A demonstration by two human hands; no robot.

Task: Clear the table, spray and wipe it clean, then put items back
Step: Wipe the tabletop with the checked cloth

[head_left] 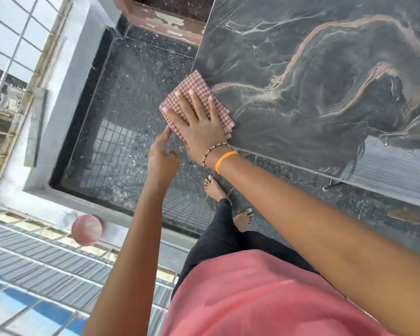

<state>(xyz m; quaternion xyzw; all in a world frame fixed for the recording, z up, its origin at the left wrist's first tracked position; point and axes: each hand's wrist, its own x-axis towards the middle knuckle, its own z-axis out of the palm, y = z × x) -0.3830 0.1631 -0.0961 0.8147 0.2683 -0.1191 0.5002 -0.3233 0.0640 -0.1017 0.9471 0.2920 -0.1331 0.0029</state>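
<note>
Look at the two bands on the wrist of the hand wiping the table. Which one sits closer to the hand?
The beaded bracelet. It lies nearer the right hand, which is pressed flat on the checked cloth; the plain orange band sits behind it, towards the forearm.

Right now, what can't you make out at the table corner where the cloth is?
- Head view: the dark marble-patterned tabletop under the pink checked folded cloth is covered by cloth and right hand.
- The left hand sits below the table edge; its fingertips are partly hidden behind the cloth.
- The tabletop's right side runs off the frame.
- Spray wetness: unclear amid reflections.
</note>
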